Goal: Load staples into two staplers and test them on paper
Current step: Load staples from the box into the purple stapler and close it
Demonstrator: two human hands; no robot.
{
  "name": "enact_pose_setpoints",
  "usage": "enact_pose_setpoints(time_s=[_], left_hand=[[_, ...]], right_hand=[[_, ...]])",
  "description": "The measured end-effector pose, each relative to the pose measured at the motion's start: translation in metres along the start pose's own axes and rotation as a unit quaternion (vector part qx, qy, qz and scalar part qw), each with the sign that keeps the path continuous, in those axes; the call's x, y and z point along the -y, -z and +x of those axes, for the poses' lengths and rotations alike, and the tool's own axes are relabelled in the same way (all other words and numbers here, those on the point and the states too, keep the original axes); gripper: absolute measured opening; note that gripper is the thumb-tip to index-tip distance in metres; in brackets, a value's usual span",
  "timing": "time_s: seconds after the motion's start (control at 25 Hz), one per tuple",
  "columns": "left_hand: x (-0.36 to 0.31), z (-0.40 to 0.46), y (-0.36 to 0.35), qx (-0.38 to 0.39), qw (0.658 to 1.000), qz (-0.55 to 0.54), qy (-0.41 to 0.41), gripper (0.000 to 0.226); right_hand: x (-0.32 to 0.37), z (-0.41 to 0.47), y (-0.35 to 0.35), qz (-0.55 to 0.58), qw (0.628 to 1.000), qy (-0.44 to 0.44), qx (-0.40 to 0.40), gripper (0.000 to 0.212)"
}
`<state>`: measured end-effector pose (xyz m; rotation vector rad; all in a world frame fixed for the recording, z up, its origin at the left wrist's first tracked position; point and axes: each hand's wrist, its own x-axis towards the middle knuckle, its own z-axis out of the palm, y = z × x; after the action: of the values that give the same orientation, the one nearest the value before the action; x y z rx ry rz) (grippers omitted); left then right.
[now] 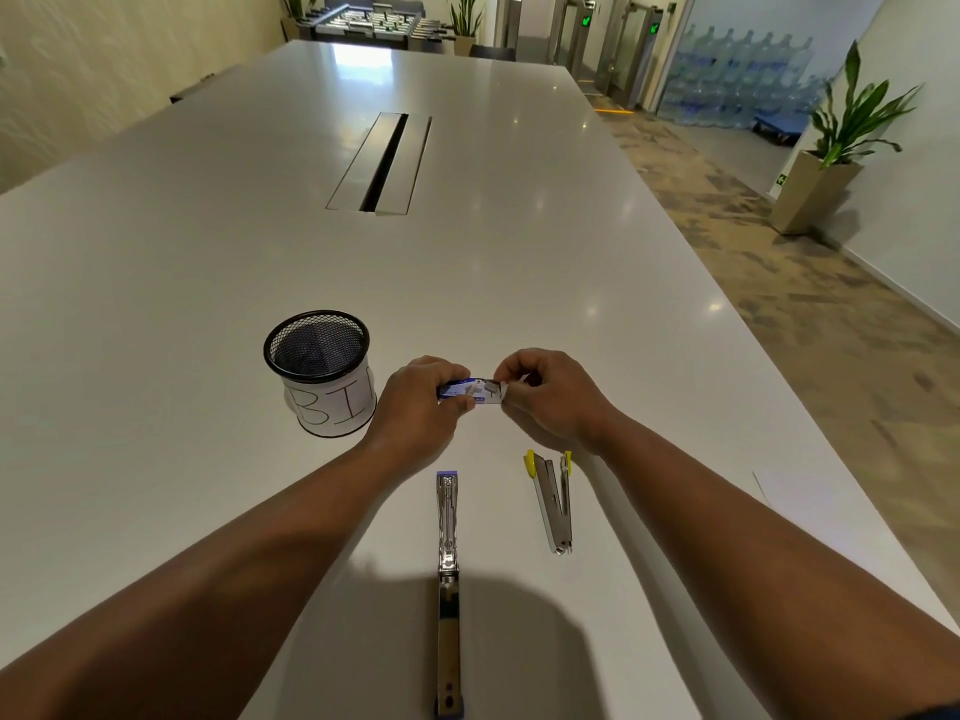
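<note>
A small blue and white staple box (471,391) is held above the white table (467,262). My left hand (415,402) grips its left end. My right hand (550,394) pinches its right end, where a flap or inner tray shows. Nearer to me, a blue-tipped stapler (448,579) lies swung fully open in a long straight line. To its right a yellow-tipped stapler (553,498) lies partly open in a V shape. A white edge at the table's right side (759,485) may be paper; I cannot tell.
A black mesh cup (321,374) with a white label reading "BIN" stands left of my hands. A cable slot (382,163) is set into the table's middle. The table's right edge runs close by my right forearm. A potted plant (831,163) stands on the floor to the right.
</note>
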<state>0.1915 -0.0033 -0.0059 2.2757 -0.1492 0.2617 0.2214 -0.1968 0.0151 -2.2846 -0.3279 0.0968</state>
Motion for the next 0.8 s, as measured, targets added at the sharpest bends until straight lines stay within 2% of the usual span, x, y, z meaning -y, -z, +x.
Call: enact_pose_setpoints(time_s=[0.24,0.44,0.8], left_hand=[[-0.001,-0.001,0.001,-0.001,1.0,-0.002,-0.007,0.03],[-0.002,0.0,0.002,0.003,1.0,-0.007,-0.001,0.031],[-0.004,-0.002,0.003,0.004,1.0,-0.012,0.001,0.031]], right_hand=[[0.001,0.005,0.004,-0.014,1.0,0.005,0.007,0.01],[0.011,0.014,0.017,-0.116,0.989,0.048,0.076,0.013],[0.03,0.021,0.021,-0.204,0.969,0.093,0.104,0.014]])
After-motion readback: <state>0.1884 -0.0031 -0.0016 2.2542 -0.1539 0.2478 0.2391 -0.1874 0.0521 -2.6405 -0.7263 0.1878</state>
